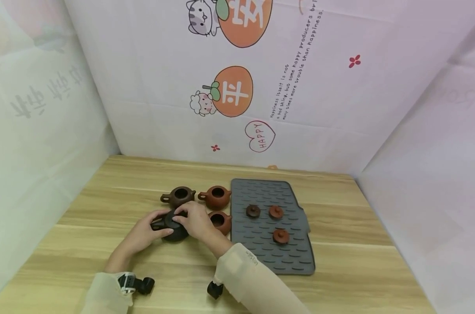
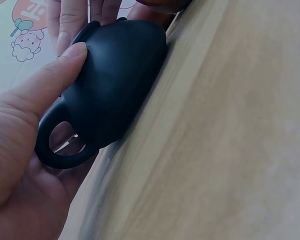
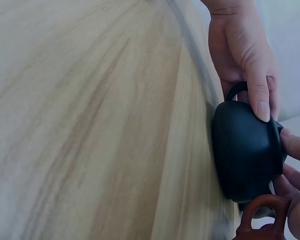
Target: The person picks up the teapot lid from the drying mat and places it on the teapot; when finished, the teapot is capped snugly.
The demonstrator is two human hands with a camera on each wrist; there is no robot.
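Observation:
A black teapot [image 1: 176, 234] stands on the wooden table under both hands. My left hand [image 1: 143, 231] holds it from the handle side; in the left wrist view its thumb presses the black body [image 2: 122, 75] near the rim, with the handle loop beside the palm. From above, my right hand [image 1: 198, 220] pinches the lid on the teapot's top; its fingers mostly cover the lid. In the right wrist view the fingers of both hands meet near the teapot's [image 3: 245, 150] mouth. How fully the lid sits is hidden.
Behind stand a dark brown teapot [image 1: 179, 198] and a reddish teapot [image 1: 216, 200], both lidless. Another reddish teapot [image 1: 221, 223] is partly behind the right hand. On the grey mat [image 1: 261, 257] at right lie a dark lid [image 1: 253, 211] and two reddish lids [image 1: 276, 212].

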